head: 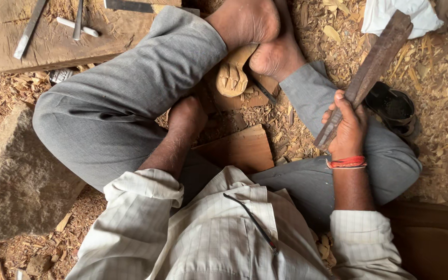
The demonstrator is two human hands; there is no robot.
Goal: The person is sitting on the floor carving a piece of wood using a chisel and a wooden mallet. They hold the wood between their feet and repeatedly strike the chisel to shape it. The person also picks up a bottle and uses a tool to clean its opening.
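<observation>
Right hand (347, 127): fingers wrapping tight around a flat wooden mallet (370, 71), head angling up-right over the shavings. Left hand (186, 116) is reaching down behind the knee; fingers hidden, can't tell. Bare feet are clamping a pale wood carving (233, 74) on a plank (242, 150).

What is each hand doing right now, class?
Left hand: reaching down behind the knee, fingers hidden; cannot be told.
Right hand: closed around a long dark wooden mallet.
</observation>
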